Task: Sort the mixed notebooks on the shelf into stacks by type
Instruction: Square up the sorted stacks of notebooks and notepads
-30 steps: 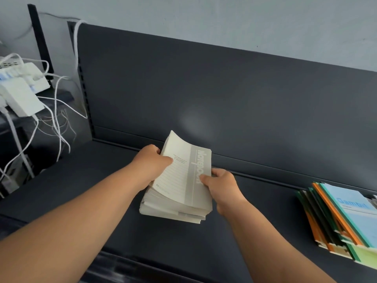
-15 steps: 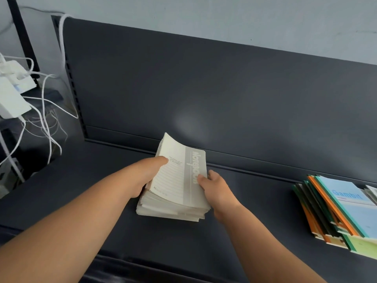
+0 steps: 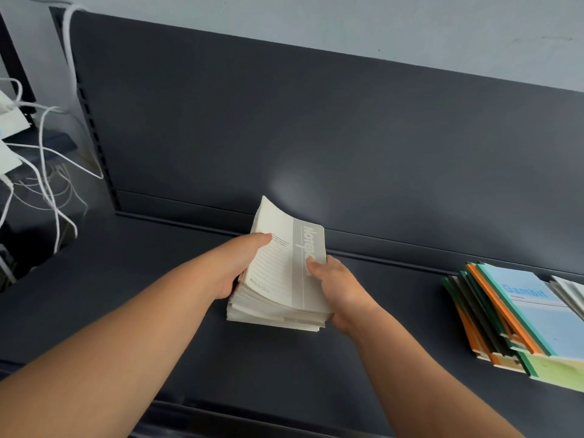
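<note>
A stack of cream-white notebooks [image 3: 278, 298] with a grey spine band lies on the dark shelf [image 3: 158, 295], its far end curled upward. My left hand [image 3: 235, 263] clasps the stack's left edge, thumb on the top cover. My right hand [image 3: 339, 290] holds the right edge, thumb pressed on the grey band. At the right end of the shelf sits a slanted stack of coloured notebooks [image 3: 512, 320] with a light-blue "Gambit" cover on top and orange, green and teal spines.
The shelf's dark back panel [image 3: 316, 137] rises right behind the white stack. White cables [image 3: 47, 159] and white devices hang at the far left. A few pale notebook edges [image 3: 572, 292] show at the right border.
Both hands stay on the white stack, which has barely moved. The view has shifted slightly, and my left thumb now lies flatter on the top cover.
</note>
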